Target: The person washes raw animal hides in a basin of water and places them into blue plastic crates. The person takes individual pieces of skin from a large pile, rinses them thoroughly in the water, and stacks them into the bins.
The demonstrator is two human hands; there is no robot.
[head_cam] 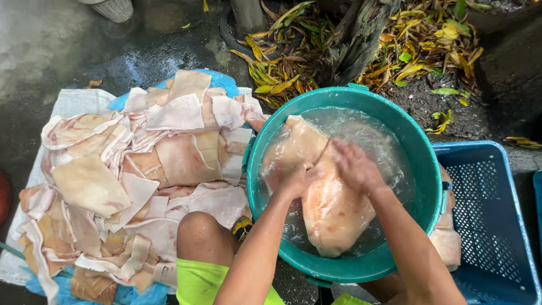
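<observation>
A green plastic basin [420, 152] full of water stands in front of me. A large pale slab of pork skin [333, 214] lies in the water, with a second piece [291, 144] behind it at the left. My left hand [296, 181] grips the slab's upper left edge. My right hand [355, 166] presses flat on top of the slab, fingers spread, partly under the water. The water ripples around both hands.
A big pile of pork skin pieces [135, 175] lies on a white sack and blue sheet at the left. A blue plastic crate [491, 226] stands at the right with a piece at its edge. Wet concrete, fallen leaves [282, 56] and a tree trunk lie beyond. My bare knee [200, 237] is near the basin.
</observation>
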